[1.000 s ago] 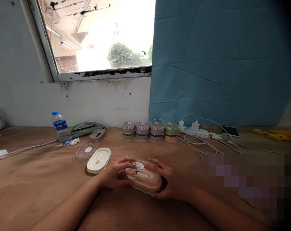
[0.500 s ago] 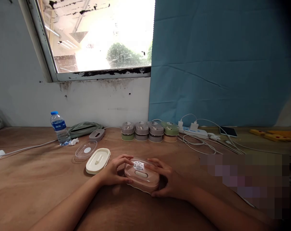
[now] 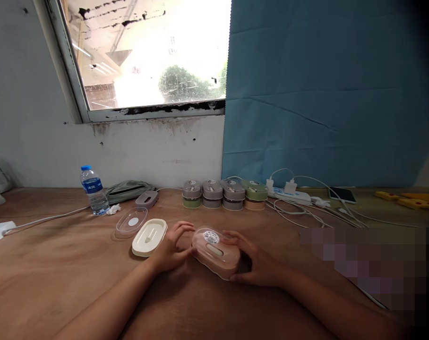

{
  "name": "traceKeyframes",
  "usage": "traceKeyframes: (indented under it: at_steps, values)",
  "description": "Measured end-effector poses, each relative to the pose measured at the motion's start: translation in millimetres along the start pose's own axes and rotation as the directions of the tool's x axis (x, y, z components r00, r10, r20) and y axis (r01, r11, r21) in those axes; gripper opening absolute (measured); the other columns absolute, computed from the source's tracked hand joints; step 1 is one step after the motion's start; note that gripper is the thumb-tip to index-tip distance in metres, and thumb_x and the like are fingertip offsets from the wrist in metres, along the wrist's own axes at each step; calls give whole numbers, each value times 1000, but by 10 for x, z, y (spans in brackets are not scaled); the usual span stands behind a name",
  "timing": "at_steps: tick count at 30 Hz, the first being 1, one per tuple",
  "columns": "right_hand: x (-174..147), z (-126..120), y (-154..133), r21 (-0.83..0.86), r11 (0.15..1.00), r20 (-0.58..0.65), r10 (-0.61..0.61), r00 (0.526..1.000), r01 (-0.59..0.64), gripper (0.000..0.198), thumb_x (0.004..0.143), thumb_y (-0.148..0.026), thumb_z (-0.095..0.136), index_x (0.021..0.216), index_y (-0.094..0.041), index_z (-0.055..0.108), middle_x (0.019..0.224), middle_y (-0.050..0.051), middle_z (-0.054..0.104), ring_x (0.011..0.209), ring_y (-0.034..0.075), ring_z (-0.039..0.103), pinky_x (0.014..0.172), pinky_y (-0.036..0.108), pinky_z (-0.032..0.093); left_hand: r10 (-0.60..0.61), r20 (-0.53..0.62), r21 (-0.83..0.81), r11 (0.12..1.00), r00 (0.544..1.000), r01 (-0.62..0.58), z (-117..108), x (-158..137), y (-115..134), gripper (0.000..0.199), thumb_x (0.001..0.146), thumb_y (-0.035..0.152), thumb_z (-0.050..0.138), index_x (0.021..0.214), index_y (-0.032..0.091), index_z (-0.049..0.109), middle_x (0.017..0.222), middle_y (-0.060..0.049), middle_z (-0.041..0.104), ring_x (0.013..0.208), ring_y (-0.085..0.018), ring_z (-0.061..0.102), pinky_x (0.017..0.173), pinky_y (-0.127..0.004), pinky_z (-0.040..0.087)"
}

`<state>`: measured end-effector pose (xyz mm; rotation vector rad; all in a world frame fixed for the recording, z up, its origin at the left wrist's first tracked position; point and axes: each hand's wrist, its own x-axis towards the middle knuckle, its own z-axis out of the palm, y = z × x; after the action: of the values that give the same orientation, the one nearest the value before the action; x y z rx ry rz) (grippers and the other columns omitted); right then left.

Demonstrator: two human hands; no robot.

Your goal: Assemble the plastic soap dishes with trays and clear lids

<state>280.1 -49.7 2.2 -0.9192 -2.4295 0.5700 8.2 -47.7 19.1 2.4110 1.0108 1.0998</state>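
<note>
left hand (image 3: pixel 175 246): spread, now off clear cover's (image 3: pixel 200 240) top, contact unclear | right hand (image 3: pixel 260 260): gripping pink lunch box's (image 3: pixel 218 264) end

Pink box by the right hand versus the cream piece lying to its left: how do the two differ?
Height: the pink box stands taller, while the cream piece is shallow.
Colour: the pink box is mostly pink, the cream piece plain cream.
Top: the pink box has a clear cover with a round printed sticker; the cream piece shows neither.
Shared: both have a rounded oblong outline and sit on the wooden table.
</note>
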Motion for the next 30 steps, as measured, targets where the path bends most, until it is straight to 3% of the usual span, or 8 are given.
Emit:
traceKeyframes:
  at_steps: [3,6,9,13,19,25,30]
  values:
    - [155,57,32,-36,999,-97,-14,995,10,73,61,-48,67,123,-21,40,133,13,29,123,29,30,100,44,28,-41,-287,58,997,957,60,-53,16,-67,16,77,20,49,93,19,49,95,-5,52,92,-16,51,84,-32,42]
    - [494,151,4,-50,998,-182,-58,982,49,74,60,-49,68,123,-21,39,132,12,29,122,27,31,100,41,29,-114,-542,93,977,833,194,-141,22,-183,10,76,19,47,86,19,47,85,-2,50,76,-14,51,74,-30,43]
    - [987,292,-92,-80,996,-272,-56,961,35,73,60,-50,67,121,-21,39,131,11,28,119,25,36,98,37,32,-154,-697,100,946,700,308,-245,16,-296,6,74,20,47,80,20,45,80,0,49,67,-13,49,69,-29,43]
    - [1663,515,-242,-225,972,-291,-5,957,-63,69,67,-50,62,122,-19,35,130,9,33,114,21,43,93,30,37,-156,-761,113,924,630,365,-379,-4,-412,3,73,18,47,75,19,45,78,0,48,64,-13,46,65,-27,41]
    - [2321,755,-297,-342,908,-276,149,950,-242,63,66,-46,65,116,-13,43,108,14,52,87,27,58,73,40,46,-130,-848,119,898,513,425,-541,-44,-601,5,69,15,49,68,19,47,72,2,47,58,-11,45,63,-25,40]
    - [2528,867,-239,-465,832,-246,207,947,-303,30,86,-29,48,112,-15,48,110,7,53,91,18,56,76,38,48,-183,-876,60,877,446,477,-669,-75,-723,5,67,15,48,66,19,47,72,3,47,55,-10,44,59,-24,40]
    - [2528,925,-198,-527,810,-228,155,961,-256,29,85,-28,49,111,-15,49,110,7,53,91,18,56,76,38,48,-213,-885,40,852,415,522,-738,-96,-796,4,66,15,47,66,19,48,73,3,47,53,-10,43,59,-24,40]
